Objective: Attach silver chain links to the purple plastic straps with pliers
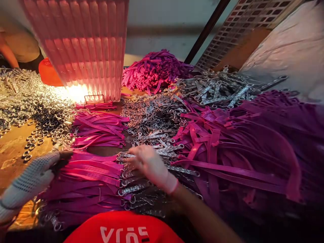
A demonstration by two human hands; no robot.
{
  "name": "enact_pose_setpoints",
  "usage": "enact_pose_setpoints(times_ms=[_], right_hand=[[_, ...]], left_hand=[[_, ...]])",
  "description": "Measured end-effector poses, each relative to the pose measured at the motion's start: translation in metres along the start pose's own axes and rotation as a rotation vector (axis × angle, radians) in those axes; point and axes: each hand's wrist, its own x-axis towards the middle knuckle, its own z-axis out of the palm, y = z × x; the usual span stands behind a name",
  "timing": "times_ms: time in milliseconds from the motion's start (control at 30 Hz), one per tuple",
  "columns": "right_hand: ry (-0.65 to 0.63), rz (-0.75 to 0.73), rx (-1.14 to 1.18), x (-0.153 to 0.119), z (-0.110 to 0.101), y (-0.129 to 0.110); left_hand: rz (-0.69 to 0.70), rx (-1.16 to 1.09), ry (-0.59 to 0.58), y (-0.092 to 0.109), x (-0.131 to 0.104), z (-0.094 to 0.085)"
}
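My left hand (32, 182), in a white dotted glove, is at the left ends of a row of magenta straps (93, 168). Its fingers curl inward around something dark that I cannot make out. Over the right ends of this row is my right hand (149, 165), in a pale covering with a pink cuff. Motion smears its fingers, and whether they grip anything is hidden. Near them, silvery braided pieces with ring ends (134, 189) adjoin the strap ends. Behind the row lies another bundle of magenta straps (101, 128).
Loose metal rings (50, 118) spread across the left. Braided metal pieces (154, 114) heap up in the middle, with a large strap pile (240, 145) at right. A ribbed translucent panel (86, 47) stands before a bright lamp. Another person's arm (7, 50) shows at far left.
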Motion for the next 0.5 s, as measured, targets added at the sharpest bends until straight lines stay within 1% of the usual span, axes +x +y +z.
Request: enact_pose_setpoints(times_ms=[33, 67, 100, 167, 233, 267, 333, 433, 500], right_hand=[[0.018, 0.098, -0.093, 0.01, 0.001, 0.015], [0.005, 0.194, -0.201, 0.02, 0.003, 0.031], [-0.021, 0.258, -0.287, 0.03, 0.006, 0.045], [-0.061, 0.287, -0.343, 0.046, 0.015, 0.067], [-0.084, 0.249, -0.327, 0.054, 0.025, 0.08], [-0.091, 0.229, -0.316, 0.055, 0.029, 0.084], [-0.088, 0.205, -0.29, 0.054, 0.035, 0.088], [-0.067, 0.173, -0.216, 0.051, 0.038, 0.091], [-0.043, 0.135, -0.135, 0.048, 0.036, 0.089]], left_hand=[[-0.091, -0.168, -0.059, 0.009, -0.002, 0.015], [-0.177, -0.326, -0.128, 0.018, -0.001, 0.031], [-0.232, -0.469, -0.183, 0.027, 0.001, 0.047], [-0.243, -0.722, -0.323, 0.041, 0.008, 0.076], [-0.217, -0.888, -0.438, 0.05, 0.017, 0.098], [-0.211, -0.943, -0.475, 0.053, 0.02, 0.106], [-0.205, -1.008, -0.516, 0.056, 0.025, 0.116], [-0.188, -1.015, -0.519, 0.058, 0.027, 0.121], [-0.195, -0.987, -0.493, 0.058, 0.026, 0.121]])
